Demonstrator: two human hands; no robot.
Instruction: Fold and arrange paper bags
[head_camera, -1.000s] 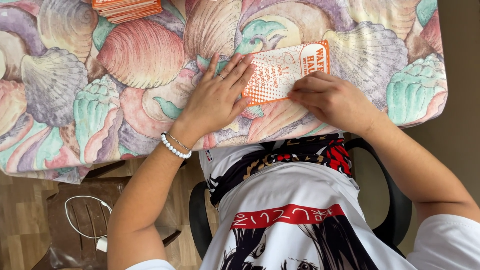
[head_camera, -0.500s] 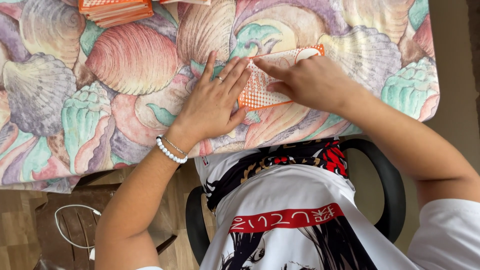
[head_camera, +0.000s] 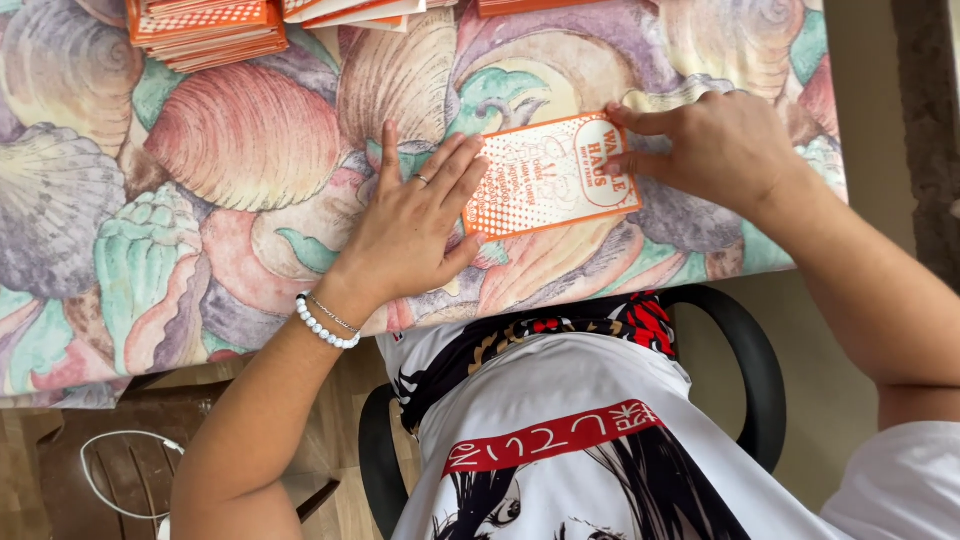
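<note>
An orange and white printed card (head_camera: 545, 178) lies flat on a table covered with a seashell-patterned cloth (head_camera: 200, 200). My left hand (head_camera: 410, 225) rests flat on the cloth, fingers spread, its fingertips pressing the card's left edge. It wears a ring and a white bead bracelet at the wrist. My right hand (head_camera: 715, 150) presses on the card's right end with its fingers.
Stacks of similar orange cards (head_camera: 205, 30) sit at the far edge of the table, with more stacks (head_camera: 350, 10) beside them. A black chair armrest (head_camera: 745, 350) curves below the table. A white cable (head_camera: 110, 470) lies on the wooden floor at lower left.
The card was covered and handled by my right hand; now it lies flat and fully visible, with my right hand shifted to its right end. The view moved closer.
</note>
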